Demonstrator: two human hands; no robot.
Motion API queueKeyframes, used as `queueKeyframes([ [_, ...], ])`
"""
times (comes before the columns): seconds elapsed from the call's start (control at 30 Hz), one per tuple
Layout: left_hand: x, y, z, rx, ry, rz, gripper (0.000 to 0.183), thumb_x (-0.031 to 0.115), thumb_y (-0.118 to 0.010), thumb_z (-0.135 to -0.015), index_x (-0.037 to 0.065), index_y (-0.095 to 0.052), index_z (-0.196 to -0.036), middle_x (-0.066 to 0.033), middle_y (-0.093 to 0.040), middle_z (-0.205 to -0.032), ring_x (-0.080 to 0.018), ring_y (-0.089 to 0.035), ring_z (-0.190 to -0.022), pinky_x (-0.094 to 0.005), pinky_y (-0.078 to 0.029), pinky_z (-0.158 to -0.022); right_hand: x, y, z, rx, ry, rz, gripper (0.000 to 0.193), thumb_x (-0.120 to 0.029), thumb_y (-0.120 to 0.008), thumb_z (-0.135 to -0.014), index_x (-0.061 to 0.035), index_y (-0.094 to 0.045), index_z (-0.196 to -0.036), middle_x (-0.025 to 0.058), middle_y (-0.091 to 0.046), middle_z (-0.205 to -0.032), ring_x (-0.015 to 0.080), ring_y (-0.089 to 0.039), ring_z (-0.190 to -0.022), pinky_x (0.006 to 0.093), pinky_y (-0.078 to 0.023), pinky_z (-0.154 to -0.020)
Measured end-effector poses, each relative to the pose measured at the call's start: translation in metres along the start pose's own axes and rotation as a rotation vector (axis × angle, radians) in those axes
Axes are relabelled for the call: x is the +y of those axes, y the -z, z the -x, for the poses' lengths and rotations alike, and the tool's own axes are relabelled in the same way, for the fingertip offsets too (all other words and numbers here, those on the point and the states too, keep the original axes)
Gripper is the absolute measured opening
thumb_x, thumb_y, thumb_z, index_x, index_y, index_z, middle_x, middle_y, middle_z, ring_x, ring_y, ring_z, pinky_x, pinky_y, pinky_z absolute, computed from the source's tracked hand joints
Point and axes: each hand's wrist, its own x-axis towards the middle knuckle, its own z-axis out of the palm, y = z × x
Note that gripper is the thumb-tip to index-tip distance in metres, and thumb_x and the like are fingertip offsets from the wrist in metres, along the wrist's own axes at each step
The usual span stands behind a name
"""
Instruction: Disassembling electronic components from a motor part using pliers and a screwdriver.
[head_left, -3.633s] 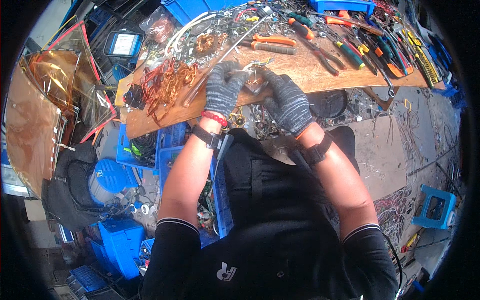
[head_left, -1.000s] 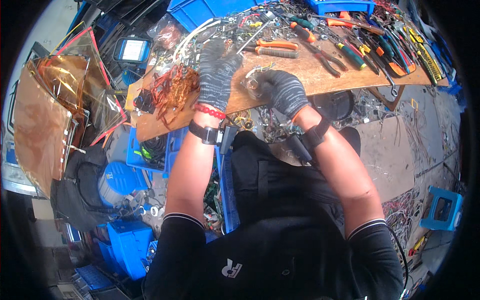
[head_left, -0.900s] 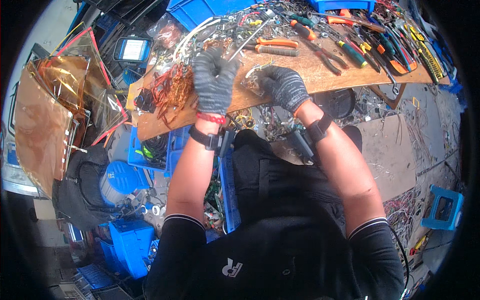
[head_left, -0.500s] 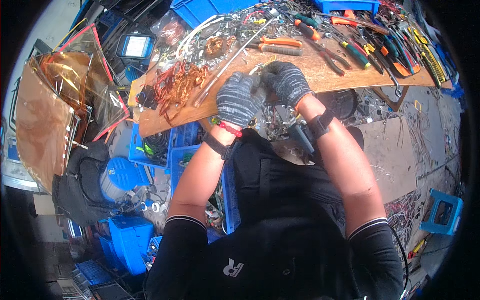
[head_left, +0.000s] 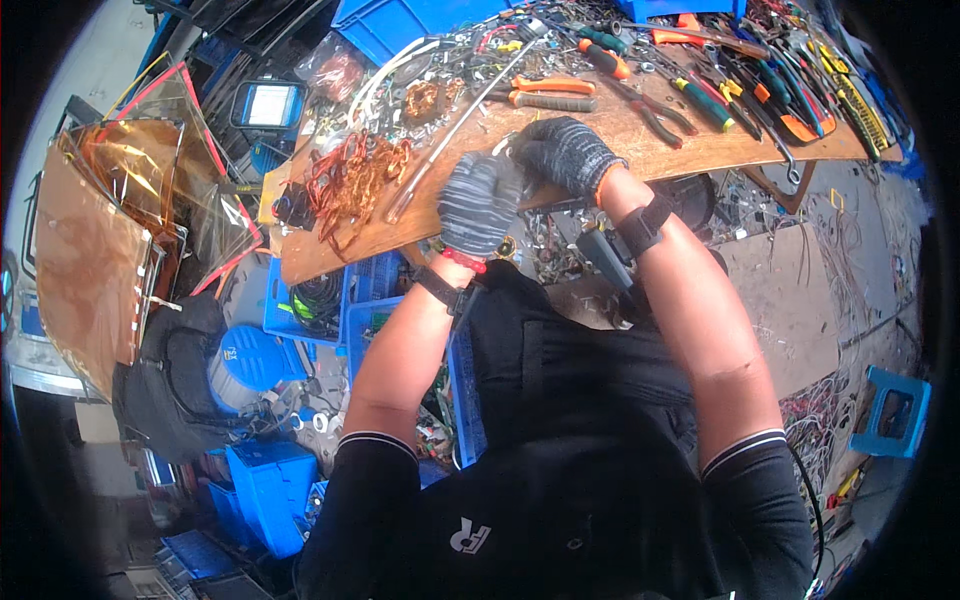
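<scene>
My left hand [head_left: 478, 208] and my right hand [head_left: 566, 158], both in grey knitted gloves, meet over the front edge of the wooden workbench [head_left: 640, 150]. Their fingers are closed and pressed together. Whatever sits between them is hidden and blurred; a thin pale bit shows by the fingertips. To the left of my left hand lies a long screwdriver [head_left: 450, 140] with a thin shaft. A tangle of copper wire [head_left: 362, 180] rests beyond it. Just past my right hand are orange-and-grey-handled pliers [head_left: 550, 94].
Hand tools crowd the bench's right side, among them a green-handled screwdriver [head_left: 706, 104] and dark pliers [head_left: 648, 112]. Small metal scraps cover the back. Blue crates [head_left: 462, 400] stand below on the left, near a blue round-topped stool [head_left: 255, 357]. A blue step stool [head_left: 890, 412] is far right.
Both hands stay together at the bench edge, with the left wrist turned slightly and the right fingers shifted a little left. The whole view has shifted slightly.
</scene>
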Motion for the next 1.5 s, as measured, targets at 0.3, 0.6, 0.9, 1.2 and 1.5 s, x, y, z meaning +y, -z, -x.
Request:
queueKeyframes([
  [0.3, -0.013, 0.012, 0.006, -0.144, 0.37, 0.694, 0.008, 0.009, -0.066, -0.1, 0.001, -0.067, -0.101, -0.0018, -0.066, -0.092, -0.0137, -0.064, -0.087, -0.0315, -0.053, -0.077, 0.016, -0.006, 0.002, 0.056, 0.039, 0.043, 0.027, -0.028, -0.064, -0.091, -0.0135, -0.08, -0.108, 0.0166, -0.075, -0.11, 0.0353, -0.071, -0.105, 0.046, -0.055, -0.095],
  [0.6, 0.002, 0.022, 0.006, -0.267, -0.05, -0.195, 0.02, 0.015, -0.084, -0.078, 0.003, -0.069, -0.085, -0.0142, -0.064, -0.083, -0.0319, -0.066, -0.074, -0.0428, -0.052, -0.068, -0.024, -0.011, 0.012, 0.074, -0.176, 0.091, 0.031, -0.033, -0.059, -0.095, -0.0127, -0.079, -0.107, 0.0191, -0.076, -0.105, 0.0388, -0.072, -0.101, 0.0497, -0.054, -0.092],
  [0.9, 0.018, 0.001, 0.029, 0.146, 0.808, 1.091, 0.006, 0.009, -0.071, -0.097, 0.008, -0.065, -0.096, 0.0019, -0.064, -0.087, -0.0101, -0.06, -0.075, -0.0266, -0.053, -0.072, -0.002, -0.021, 0.015, 0.077, -0.06, 0.134, 0.031, -0.032, -0.059, -0.095, -0.0128, -0.078, -0.111, 0.0182, -0.076, -0.104, 0.0383, -0.072, -0.101, 0.0504, -0.054, -0.091],
  [1.2, -0.006, 0.005, 0.029, 0.176, 0.554, 1.946, 0.015, 0.018, -0.07, -0.099, 0.016, -0.06, -0.088, 0.0027, -0.058, -0.076, -0.011, -0.054, -0.065, -0.0361, -0.049, -0.074, -0.032, -0.011, 0.027, 0.044, -0.2, 0.04, 0.033, -0.035, -0.057, -0.1, -0.015, -0.076, -0.118, 0.0164, -0.075, -0.113, 0.0378, -0.071, -0.107, 0.0501, -0.055, -0.094],
  [1.5, 0.013, 0.039, 0.039, 0.017, 0.607, 0.48, 0.022, 0.011, -0.076, -0.093, 0.004, -0.072, -0.113, -0.0009, -0.065, -0.076, -0.0138, -0.059, -0.067, -0.0327, -0.052, -0.065, -0.038, -0.025, 0.032, 0.07, -0.178, 0.126, 0.034, -0.039, -0.057, -0.101, -0.0168, -0.073, -0.12, 0.0169, -0.076, -0.108, 0.0379, -0.072, -0.102, 0.0523, -0.055, -0.088],
])
